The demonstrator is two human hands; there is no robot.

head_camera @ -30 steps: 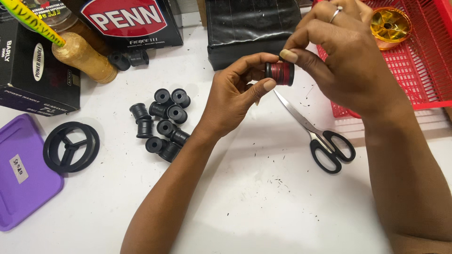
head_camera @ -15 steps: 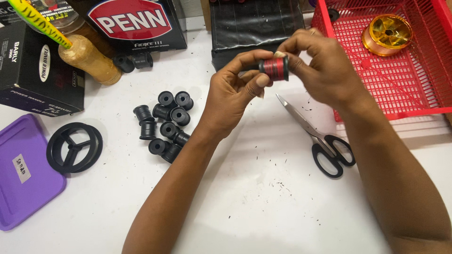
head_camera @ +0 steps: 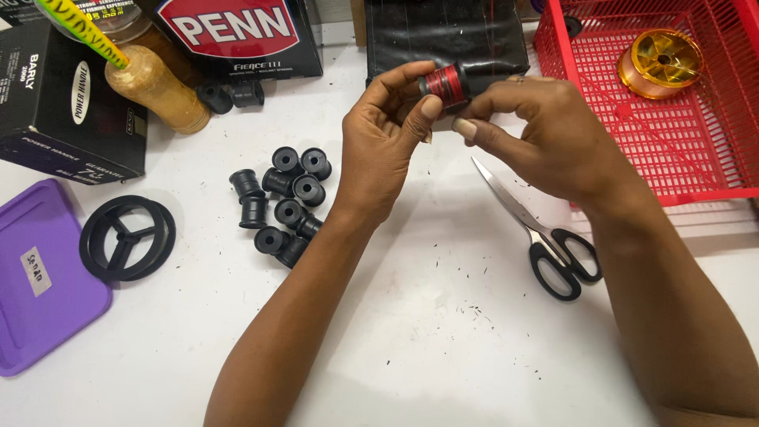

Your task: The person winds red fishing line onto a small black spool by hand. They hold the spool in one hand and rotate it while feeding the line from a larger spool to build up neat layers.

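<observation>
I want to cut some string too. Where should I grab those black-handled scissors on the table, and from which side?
Take the scissors by the two black loops, probably coming from the near right. They lie flat on the white table with the loops toward the person's right arm and the shut silver blades pointing up-left toward the right hand. The loops are rounded and lie clear of other things.

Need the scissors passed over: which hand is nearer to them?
Right. The right hand hovers just above the scissors blades; the left hand, holding the red-wound spool, is farther to their left.
</observation>
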